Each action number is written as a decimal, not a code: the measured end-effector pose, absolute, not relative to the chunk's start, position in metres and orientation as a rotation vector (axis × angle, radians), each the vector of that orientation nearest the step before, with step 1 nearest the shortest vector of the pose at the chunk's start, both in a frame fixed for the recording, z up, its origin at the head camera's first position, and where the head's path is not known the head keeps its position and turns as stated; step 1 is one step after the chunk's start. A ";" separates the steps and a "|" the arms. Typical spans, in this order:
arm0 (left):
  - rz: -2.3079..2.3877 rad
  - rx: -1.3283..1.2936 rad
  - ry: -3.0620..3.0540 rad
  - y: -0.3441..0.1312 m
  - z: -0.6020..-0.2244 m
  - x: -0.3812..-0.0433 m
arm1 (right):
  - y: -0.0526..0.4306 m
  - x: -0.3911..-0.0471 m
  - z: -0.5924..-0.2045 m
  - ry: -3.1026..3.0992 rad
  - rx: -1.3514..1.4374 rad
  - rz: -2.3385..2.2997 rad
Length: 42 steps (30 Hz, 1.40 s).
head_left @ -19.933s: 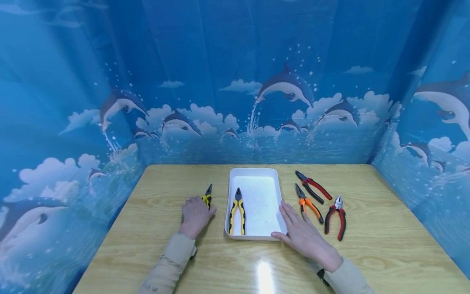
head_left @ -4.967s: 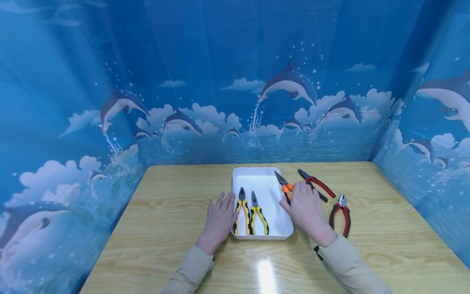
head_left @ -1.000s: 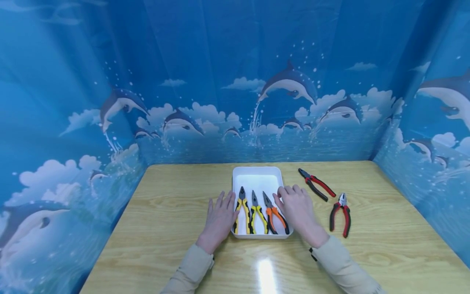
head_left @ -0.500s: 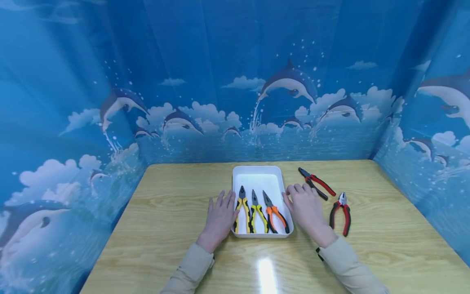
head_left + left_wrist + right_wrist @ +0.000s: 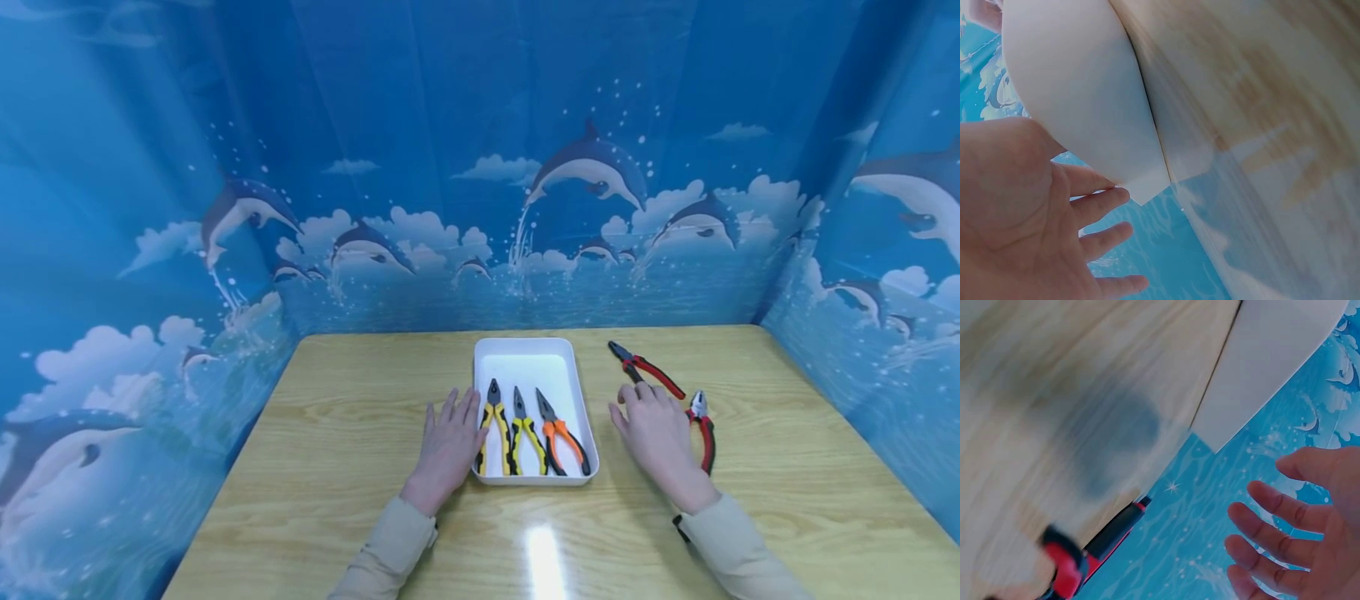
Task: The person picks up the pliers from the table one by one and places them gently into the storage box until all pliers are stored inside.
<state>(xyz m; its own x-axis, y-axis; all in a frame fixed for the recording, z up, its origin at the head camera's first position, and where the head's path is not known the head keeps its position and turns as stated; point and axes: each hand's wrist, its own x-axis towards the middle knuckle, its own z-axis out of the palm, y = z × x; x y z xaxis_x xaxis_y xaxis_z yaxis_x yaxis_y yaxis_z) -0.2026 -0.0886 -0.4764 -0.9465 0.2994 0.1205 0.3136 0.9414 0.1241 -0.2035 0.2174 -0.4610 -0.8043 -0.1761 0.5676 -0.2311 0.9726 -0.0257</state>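
My left hand [image 5: 444,450] rests with spread, straight fingers along the left side of a white tray [image 5: 523,348]; in the left wrist view its fingers [image 5: 1104,203] touch the tray wall. Inside the tray lie two yellow-and-black pliers, the larger pliers [image 5: 495,417] at left and the smaller long-nose pliers [image 5: 522,433] in the middle. Orange-and-black long-nose pliers [image 5: 557,433] lie at right. My right hand [image 5: 660,433] hovers right of the tray with relaxed fingers and nothing in it. It partly hides two red-and-black pliers, one pair [image 5: 652,371] behind it and another pair [image 5: 705,429] beside it.
A wooden table [image 5: 360,383] carries everything. A blue curtain [image 5: 465,167] with dolphins stands along its back and sides. Light reflects off the table [image 5: 600,550] near the front edge. The tray's back part is bare.
Earlier, the right hand carried the orange pliers over the tray's rim; they now lie inside. In the last second it has moved right, towards the red-and-black pliers. The left hand has stayed put.
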 end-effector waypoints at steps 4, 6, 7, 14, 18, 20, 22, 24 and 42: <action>-0.207 -0.475 -2.991 -0.089 -0.476 -0.203 | 0.229 -0.201 -0.462 -2.520 0.272 0.108; -0.205 -0.476 -2.990 -0.089 -0.476 -0.204 | 0.234 -0.200 -0.462 -2.510 0.267 0.091; -0.204 -0.475 -2.991 -0.089 -0.476 -0.204 | 0.237 -0.200 -0.462 -2.510 0.266 0.084; -0.198 -0.481 -2.987 -0.089 -0.475 -0.203 | 0.256 -0.194 -0.466 -2.561 0.276 0.021; -0.199 -0.492 -2.976 -0.089 -0.473 -0.203 | 0.265 -0.188 -0.468 -2.689 0.233 0.008; -0.195 -0.491 -2.979 -0.089 -0.473 -0.203 | 0.268 -0.185 -0.469 -2.750 0.214 0.002; -0.196 -0.485 -2.983 -0.089 -0.473 -0.203 | 0.271 -0.183 -0.470 -2.794 0.204 -0.003; -0.193 -0.478 -2.991 -0.089 -0.474 -0.203 | 0.274 -0.181 -0.471 -2.816 0.199 -0.001; -0.185 -0.461 -3.010 -0.088 -0.476 -0.203 | 0.294 -0.178 -0.468 -3.018 -0.133 0.192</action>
